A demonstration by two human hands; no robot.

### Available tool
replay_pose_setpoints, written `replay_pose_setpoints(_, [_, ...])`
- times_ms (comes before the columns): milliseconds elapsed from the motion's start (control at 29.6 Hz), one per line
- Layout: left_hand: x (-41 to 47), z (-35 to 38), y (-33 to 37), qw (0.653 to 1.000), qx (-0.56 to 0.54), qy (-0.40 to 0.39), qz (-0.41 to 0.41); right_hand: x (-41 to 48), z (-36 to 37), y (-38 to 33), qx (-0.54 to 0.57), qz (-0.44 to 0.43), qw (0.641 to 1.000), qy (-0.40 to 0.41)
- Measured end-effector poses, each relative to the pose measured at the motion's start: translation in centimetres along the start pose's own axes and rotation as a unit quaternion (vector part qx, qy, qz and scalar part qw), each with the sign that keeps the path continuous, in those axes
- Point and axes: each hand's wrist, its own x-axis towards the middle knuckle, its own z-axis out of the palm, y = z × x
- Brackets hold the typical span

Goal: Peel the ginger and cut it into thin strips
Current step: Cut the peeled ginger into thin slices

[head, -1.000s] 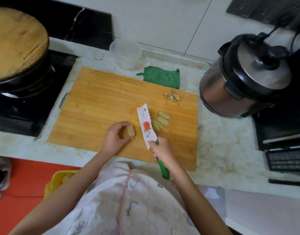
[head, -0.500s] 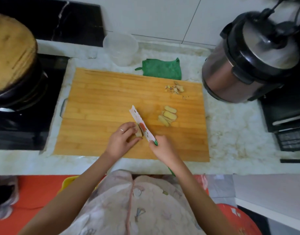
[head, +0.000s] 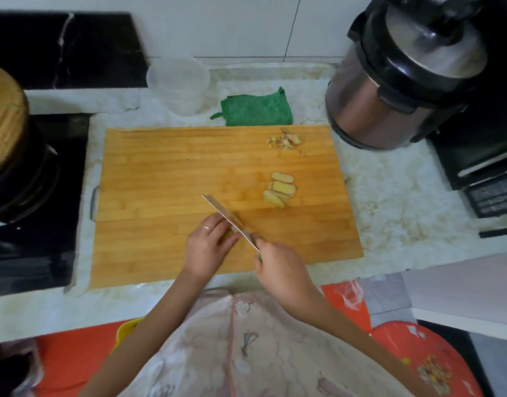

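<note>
Left hand: curled fingers pin a blurred ginger piece.
Right hand: grips knife, blade edge-down on it.
Ginger slices: overlapping, right of blade.

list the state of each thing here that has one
ginger, held by left hand, mostly hidden
knife, gripped by right hand, edge down on ginger
slices, cut, overlapping on board
peel, heaped at board's far corner
cooker, lid shut
tub, upright, looks empty
cloth, folded
pot, wooden lid on
</note>
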Motion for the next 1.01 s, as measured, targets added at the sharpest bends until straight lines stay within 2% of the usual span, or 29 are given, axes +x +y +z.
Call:
replay_pose_setpoints(642, [-0.27, 0.64, -0.24, 1.000, -0.014, 0.002, -0.020, -0.16, 0.18, 0.09, 0.032, -0.008, 0.999, 0.008])
replay_pose_setpoints(1013, [0.03, 0.90, -0.19, 1.000, -0.025, -0.002, -0.010, 0.16, 0.54, 0.39, 0.064, 0.015, 0.998, 0.018])
